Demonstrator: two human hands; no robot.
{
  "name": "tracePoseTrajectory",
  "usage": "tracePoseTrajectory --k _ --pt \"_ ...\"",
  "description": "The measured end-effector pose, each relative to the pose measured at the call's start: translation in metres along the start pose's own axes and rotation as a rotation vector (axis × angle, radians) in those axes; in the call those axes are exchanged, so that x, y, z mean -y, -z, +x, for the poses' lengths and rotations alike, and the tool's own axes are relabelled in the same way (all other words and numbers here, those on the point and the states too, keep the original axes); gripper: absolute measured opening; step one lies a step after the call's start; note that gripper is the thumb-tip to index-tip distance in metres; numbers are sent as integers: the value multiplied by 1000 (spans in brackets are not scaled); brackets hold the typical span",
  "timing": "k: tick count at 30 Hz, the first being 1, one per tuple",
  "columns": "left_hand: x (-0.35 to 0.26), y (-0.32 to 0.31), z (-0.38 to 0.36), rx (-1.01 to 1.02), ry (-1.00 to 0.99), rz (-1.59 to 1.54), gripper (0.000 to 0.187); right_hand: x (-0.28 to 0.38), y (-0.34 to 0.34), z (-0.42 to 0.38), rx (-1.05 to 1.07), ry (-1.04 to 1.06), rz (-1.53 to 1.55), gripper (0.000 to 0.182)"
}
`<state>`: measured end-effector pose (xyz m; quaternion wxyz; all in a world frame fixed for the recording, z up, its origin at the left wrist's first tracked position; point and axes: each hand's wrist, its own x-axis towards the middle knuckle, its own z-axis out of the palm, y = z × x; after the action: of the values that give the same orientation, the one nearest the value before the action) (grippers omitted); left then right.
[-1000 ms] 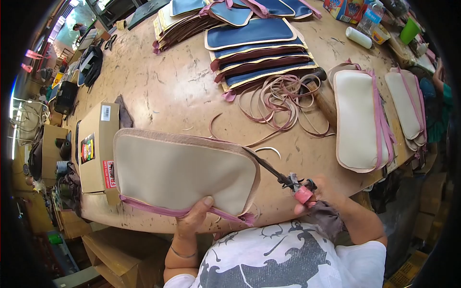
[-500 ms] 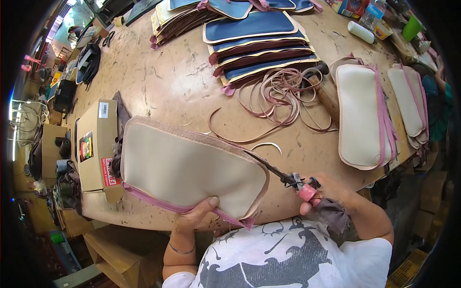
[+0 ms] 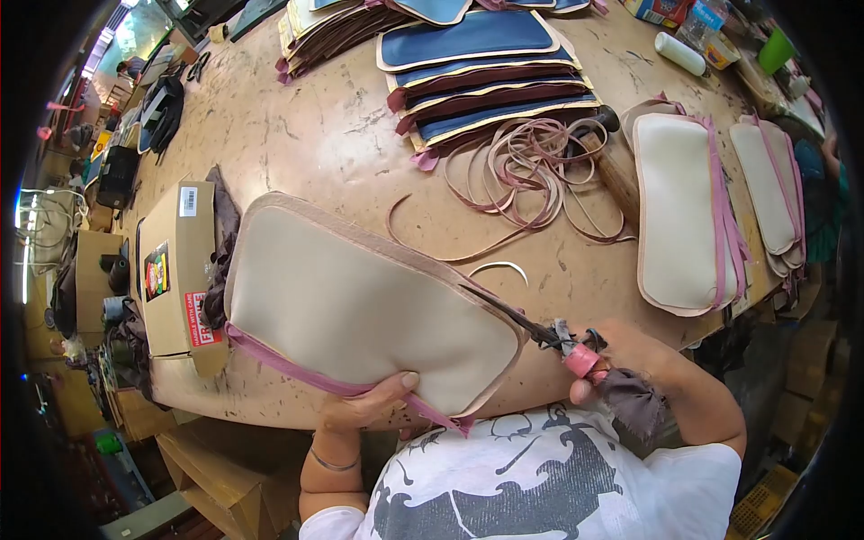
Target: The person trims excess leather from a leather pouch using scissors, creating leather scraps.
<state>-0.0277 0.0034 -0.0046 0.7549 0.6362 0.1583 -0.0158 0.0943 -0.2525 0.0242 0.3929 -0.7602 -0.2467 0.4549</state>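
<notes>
Cream panel (image 3: 373, 297) in left grip (image 3: 373, 400), scissors (image 3: 538, 332) in right grip (image 3: 601, 358); cardboard box (image 3: 184, 243), contents unclear.

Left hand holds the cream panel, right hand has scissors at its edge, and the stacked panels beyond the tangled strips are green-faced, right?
The head view shows the stacked panels beyond the tangled strips are blue-faced, not green-faced. The left hand does hold the cream panel, and the right hand has scissors at its edge.

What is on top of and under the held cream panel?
On top: the thumb of the left hand and, at the edge, a scissor blade. Whatever is under the cream panel is covered.
</notes>
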Motion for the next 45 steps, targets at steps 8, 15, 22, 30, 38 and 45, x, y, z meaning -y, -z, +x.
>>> tracePoseTrajectory --k 8,15,22,30,38,45 --pt "4 2 1 48 49 -27 21 1 -2 -3 20 31 197 21" --pt "-5 -4 1 76 -14 149 17 -1 -3 0 24 24 89 23" --pt "-3 -10 2 155 14 73 16 14 2 0 54 -9 7 26" --pt "-1 -11 4 165 18 37 16 2 -4 -3 40 6 220 24" --pt "-9 -23 3 211 16 107 15 10 -5 2 -59 192 -126 24" --pt "-4 -15 5 240 28 197 23 -6 -13 4 -51 236 356 25"
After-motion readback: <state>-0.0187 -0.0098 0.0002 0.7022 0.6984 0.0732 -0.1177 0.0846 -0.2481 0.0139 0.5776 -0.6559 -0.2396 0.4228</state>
